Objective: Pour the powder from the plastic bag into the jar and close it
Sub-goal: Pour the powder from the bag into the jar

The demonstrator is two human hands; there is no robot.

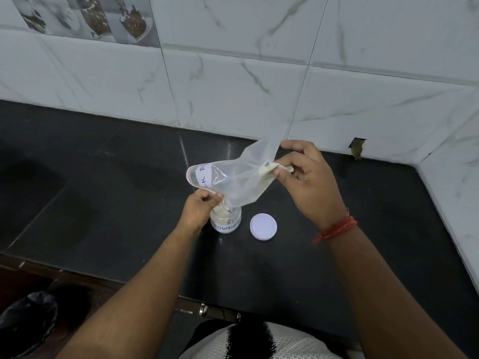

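Plastic bag (238,180) slanting down-left, mouth toward open jar (226,221)

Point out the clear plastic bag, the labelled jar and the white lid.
clear plastic bag (241,177): head view, on its crumpled middle.
small clear labelled jar (226,224): head view, on its white label band.
round white lid (263,226): head view, on the centre of its flat face.
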